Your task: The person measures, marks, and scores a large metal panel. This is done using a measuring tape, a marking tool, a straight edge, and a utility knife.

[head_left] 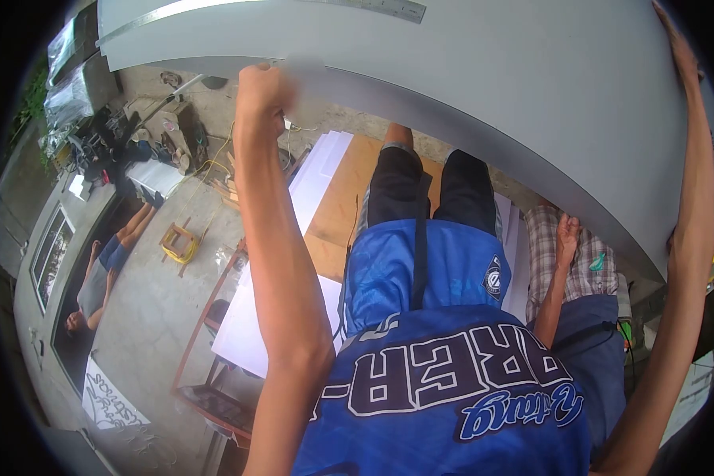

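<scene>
Large flat grey sheet (484,63): fills the view from 11 to 2 o'clock, its curved near edge running between both hands.
Left hand (260,91): at 11 o'clock, fist closed on that near edge; a blurred patch covers part of the fingers.
Sheet from left fist: spreads from 10 round through 12 to 4 o'clock.
Right hand (679,51): at 2 o'clock, fingers stretched out, uncurled, touching the sheet's right edge.
Sheet from right hand: extends towards 7 through 9 o'clock.
Silvery metal ruler (401,9): on the sheet at 12 o'clock.
Co-worker's hand (568,235): at 3 o'clock, beside brown plaid shorts (543,254).
Smooth white panel (242,337): at 8 o'clock, below the left forearm.
</scene>
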Tool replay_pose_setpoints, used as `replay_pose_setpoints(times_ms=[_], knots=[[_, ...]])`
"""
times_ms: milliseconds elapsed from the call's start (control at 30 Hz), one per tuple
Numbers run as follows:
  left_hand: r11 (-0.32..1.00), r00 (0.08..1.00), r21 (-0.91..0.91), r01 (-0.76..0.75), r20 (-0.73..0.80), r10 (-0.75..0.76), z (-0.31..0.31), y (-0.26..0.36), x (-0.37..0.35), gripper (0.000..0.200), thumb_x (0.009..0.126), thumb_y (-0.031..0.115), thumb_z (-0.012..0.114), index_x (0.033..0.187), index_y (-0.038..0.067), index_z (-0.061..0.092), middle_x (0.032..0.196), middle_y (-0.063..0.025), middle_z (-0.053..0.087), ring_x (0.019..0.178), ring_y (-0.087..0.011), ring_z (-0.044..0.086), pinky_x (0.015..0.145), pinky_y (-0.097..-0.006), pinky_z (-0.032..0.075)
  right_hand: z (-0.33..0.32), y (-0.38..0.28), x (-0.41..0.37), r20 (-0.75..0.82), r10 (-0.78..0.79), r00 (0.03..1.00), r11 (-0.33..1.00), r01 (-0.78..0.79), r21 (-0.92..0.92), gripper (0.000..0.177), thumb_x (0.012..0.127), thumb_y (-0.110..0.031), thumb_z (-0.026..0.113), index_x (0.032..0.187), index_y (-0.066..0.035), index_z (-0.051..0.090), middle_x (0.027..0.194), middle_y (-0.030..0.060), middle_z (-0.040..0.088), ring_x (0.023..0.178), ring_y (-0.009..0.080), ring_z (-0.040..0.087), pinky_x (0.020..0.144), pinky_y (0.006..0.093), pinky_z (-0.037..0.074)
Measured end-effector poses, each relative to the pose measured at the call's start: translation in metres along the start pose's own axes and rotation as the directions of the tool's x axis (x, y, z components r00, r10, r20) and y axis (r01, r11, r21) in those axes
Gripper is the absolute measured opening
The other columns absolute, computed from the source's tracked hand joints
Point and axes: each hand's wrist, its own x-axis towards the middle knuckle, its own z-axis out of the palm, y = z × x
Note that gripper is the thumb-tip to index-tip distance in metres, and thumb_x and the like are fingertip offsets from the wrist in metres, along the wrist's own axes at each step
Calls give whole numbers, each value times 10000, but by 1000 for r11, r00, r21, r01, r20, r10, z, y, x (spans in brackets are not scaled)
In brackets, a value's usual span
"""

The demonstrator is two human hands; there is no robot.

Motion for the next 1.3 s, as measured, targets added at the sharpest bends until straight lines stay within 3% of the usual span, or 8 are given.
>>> replay_pose_setpoints(times_ms=[167, 400, 500, 600, 633, 700, 1033, 1300], knots=[[1000, 999, 9, 23, 46, -23, 8, 8, -9, 234, 855, -50, 354, 1027, -141, 483, 701, -142, 547, 467, -108, 427, 369, -258, 311, 2, 11, -6, -41, -72, 997, 997, 73, 28, 399, 1053, -255, 466, 1398, -54, 480, 1382, 116, 527, 1253, 240, 493, 1072, 454, 388], [999, 999, -17, 48, -11, -48, 38, -2, -22, 203, 873, -34, 387, 1023, -103, 504, 725, -117, 544, 451, -80, 393, 350, -249, 289, 43, 38, 21, 285, -74, 956, 987, 30, 156, 1156, 766, -844, 494, 1580, -141, 71, 1610, 268, -40, 1469, 497, -14, 1114, 712, 131], [1000, 999, 15, 6, -39, -5, 54, -8, -28, 194, 884, -30, 395, 1026, -103, 506, 719, -116, 540, 459, -81, 400, 346, -250, 291, 58, 42, 16, 283, -78, 956, 985, 31, 167, 1134, 778, -862, 436, 1581, -161, 50, 1616, 253, -55, 1477, 479, -33, 1125, 698, 122], [1000, 1000, 12, 5, -23, -5, 59, -12, -23, 577, 854, -54, 348, 1417, -169, 297, 711, -129, 545, 467, -111, 423, 391, -275, 337, 76, 41, 3, -363, -347, 865, 938, 323, -129, 359, 968, -236, 542, 1270, -47, 497, 1094, 95, 544, 951, 217, 487, 895, 432, 413], [999, 999, -29, 15, -30, -16, 59, -13, -21, 414, 867, -42, 368, 1271, -133, 369, 718, -124, 542, 467, -99, 404, 386, -265, 327, 82, 41, 1, -502, -416, 759, 909, 328, -257, 214, 1005, -108, 565, 1200, -24, 590, 976, 62, 665, 833, 164, 590, 843, 377, 472], [993, 999, -113, 27, -41, -32, 55, -11, -20, 141, 892, -19, 410, 978, -62, 513, 733, -113, 536, 468, -73, 367, 376, -245, 307, 87, 39, 5, -587, -493, 643, 863, 275, -424, 186, 995, -94, 579, 1164, -21, 607, 927, 56, 671, 785, 160, 587, 819, 365, 476], [967, 998, -253, 36, 53, -24, 15, -18, -38, 232, 933, 26, 450, 1133, -61, 529, 749, -74, 528, 466, -57, 354, 390, -220, 318, 66, 37, 13, -596, -478, 646, 871, 264, -413, 133, 958, -82, 649, 1078, -24, 640, 923, 48, 657, 801, 147, 566, 772, 330, 481], [968, 943, -249, -17, 317, 98, 1, -29, -108, 369, 996, 158, 461, 1323, -13, 462, 728, -32, 528, 428, -52, 379, 340, -205, 319, 11, 34, -82, -101, 143, 985, 886, -83, 456, 598, 906, -470, 622, 1366, -109, 499, 1359, 151, 455, 1232, 329, 416, 1039, 484, 350]])
